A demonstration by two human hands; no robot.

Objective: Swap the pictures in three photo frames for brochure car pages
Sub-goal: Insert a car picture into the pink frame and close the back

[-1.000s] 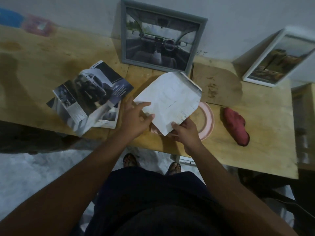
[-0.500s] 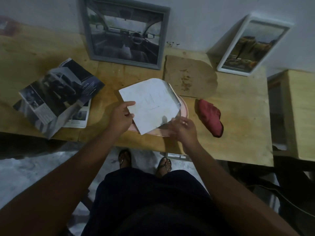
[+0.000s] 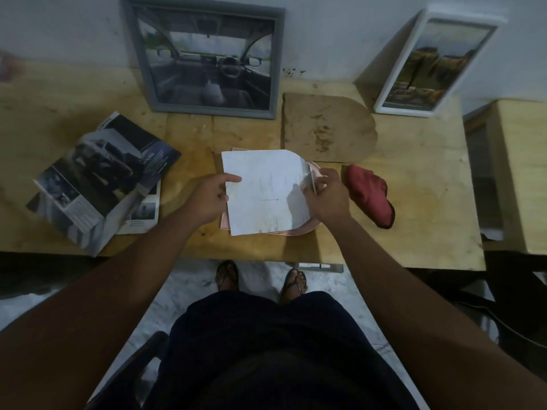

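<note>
Beyond the grips, grey frame (image 3: 204, 60) shows a car page; white frame (image 3: 435, 63) unclear. Left grip (image 3: 208, 199), right grip (image 3: 330, 199) pinch sheet (image 3: 263, 193) edges over pink frame (image 3: 307, 227); backing board (image 3: 325, 128) not refitted.

3 frames (image 3: 204, 109) (image 3: 402, 109) (image 3: 307, 229), 1 brochure (image 3: 100, 173), 1 cloth (image 3: 370, 199), 2 hands (image 3: 207, 199) (image 3: 328, 199)

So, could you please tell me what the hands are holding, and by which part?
The white sheet lying over the pink frame: the left hand pinches its left edge, the right hand grips its right edge.
</note>
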